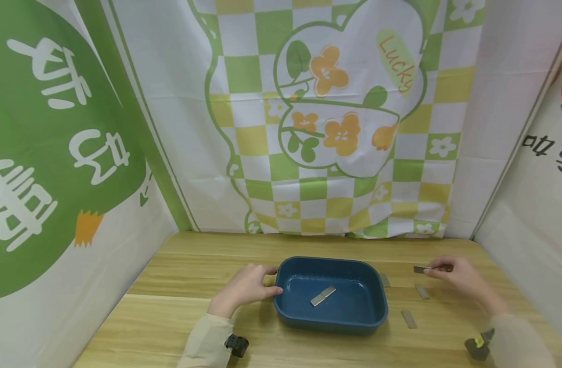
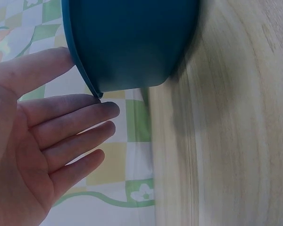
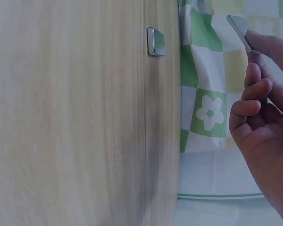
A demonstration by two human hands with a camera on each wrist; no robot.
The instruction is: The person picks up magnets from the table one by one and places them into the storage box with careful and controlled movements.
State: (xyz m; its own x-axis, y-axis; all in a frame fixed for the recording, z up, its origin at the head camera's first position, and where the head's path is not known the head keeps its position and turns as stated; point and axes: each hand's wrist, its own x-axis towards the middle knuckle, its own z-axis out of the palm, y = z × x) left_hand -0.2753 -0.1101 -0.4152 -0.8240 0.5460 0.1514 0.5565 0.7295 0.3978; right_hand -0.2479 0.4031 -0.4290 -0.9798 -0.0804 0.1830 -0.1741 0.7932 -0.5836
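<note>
A blue rectangular basin stands on the table, with two small flat grey metal pieces lying end to end inside it. At its left side is my left hand, its fingers nearly straight and the thumb touching the rim; in the left wrist view that hand shows its open palm beside the basin. My right hand is raised right of the basin and pinches a flat metal piece between thumb and finger. The right wrist view shows this piece held by one end, with the other fingers curled.
Right of the basin, metal pieces lie on the wooden table: one near the front, one below the right hand, and one partly hidden behind the basin's edge. A patterned curtain hangs behind the table.
</note>
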